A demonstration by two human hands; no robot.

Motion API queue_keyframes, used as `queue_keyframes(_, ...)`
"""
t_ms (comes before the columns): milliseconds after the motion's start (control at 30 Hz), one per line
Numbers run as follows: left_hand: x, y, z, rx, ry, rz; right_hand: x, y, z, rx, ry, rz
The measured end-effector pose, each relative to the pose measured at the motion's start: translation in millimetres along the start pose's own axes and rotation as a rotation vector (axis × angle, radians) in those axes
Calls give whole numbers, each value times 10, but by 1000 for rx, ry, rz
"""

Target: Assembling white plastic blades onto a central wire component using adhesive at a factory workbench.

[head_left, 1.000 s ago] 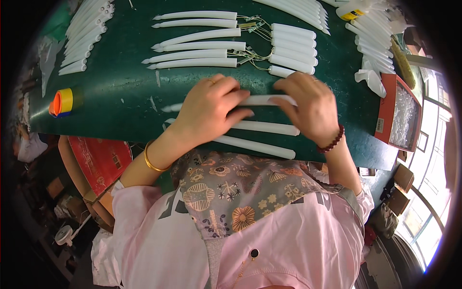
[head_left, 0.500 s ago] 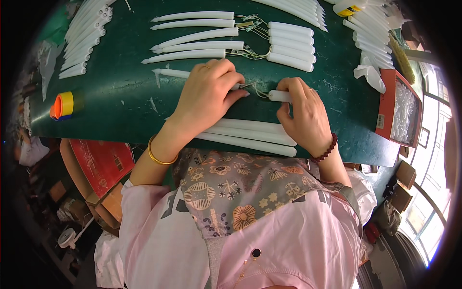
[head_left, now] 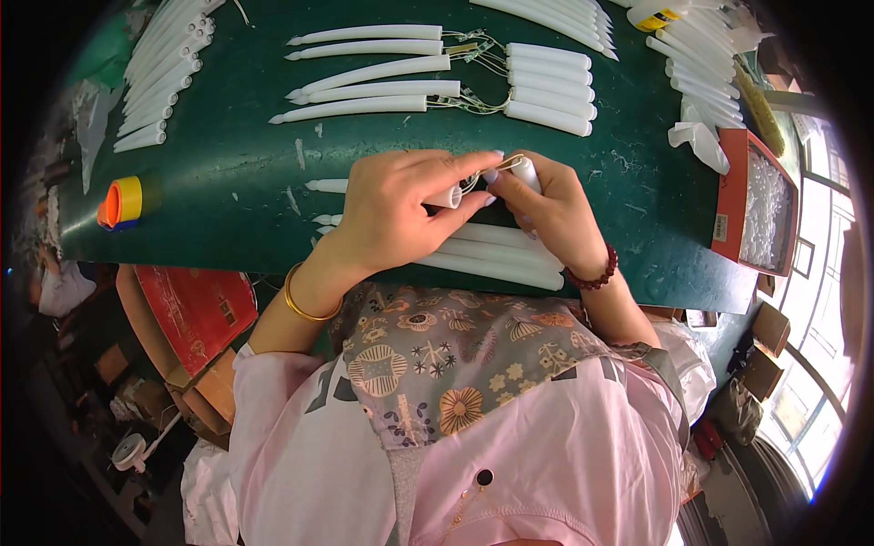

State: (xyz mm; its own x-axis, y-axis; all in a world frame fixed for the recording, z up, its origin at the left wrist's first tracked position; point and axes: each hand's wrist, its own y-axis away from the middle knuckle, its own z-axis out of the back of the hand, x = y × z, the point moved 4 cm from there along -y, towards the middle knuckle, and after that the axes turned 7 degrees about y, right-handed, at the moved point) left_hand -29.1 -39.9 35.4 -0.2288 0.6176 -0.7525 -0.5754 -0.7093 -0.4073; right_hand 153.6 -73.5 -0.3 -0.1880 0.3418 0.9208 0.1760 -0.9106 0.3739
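Observation:
My left hand is closed around a white taper candle body, its pointed tip to the left and its hollow end by my thumb. Thin wires run from that end to a short white tube gripped in my right hand. My fingertips meet at the wires; what they pinch there is partly hidden. Below my hands, several long white candle pieces lie along the table's near edge. Beyond, several tapers are joined by wires and small circuit boards to short white tubes.
White tubes are piled at the far left and far right of the green table. Tape rolls sit at the left. An open red box of clear small pieces stands right, below a bottle.
The short tube has come left and tilted upright in my right hand, close to the taper's hollow end. My left hand has shifted slightly nearer to me, with the taper.

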Motion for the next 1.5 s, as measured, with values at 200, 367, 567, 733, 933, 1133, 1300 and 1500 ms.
queue_keyframes(200, -8, 13, -36, 16, -125, 64, -48, 15, 33, 62, -113, -4)
queue_keyframes(367, 9, 27, -50, -8, -92, 16, 22, 53, 6, 64, -1, 70)
queue_keyframes(567, -55, 89, -128, 113, -389, -4, 38, 41, -54, -1, 171, 144)
queue_keyframes(733, -61, 74, -85, 60, -324, 18, 100, 85, -54, -54, 248, 134)
queue_keyframes(933, 3, 64, 90, -119, -31, 17, 62, 118, 184, -67, 71, 81)
queue_keyframes(1133, 5, 132, 70, 64, -225, -74, 77, 142, 158, 65, 43, 114)
queue_keyframes(1300, -6, 127, 16, 138, -228, -89, 61, 116, 110, 165, 67, 108)
queue_keyframes(1500, -69, 115, 39, 95, -154, -104, 162, 76, 16, 242, 292, -56)
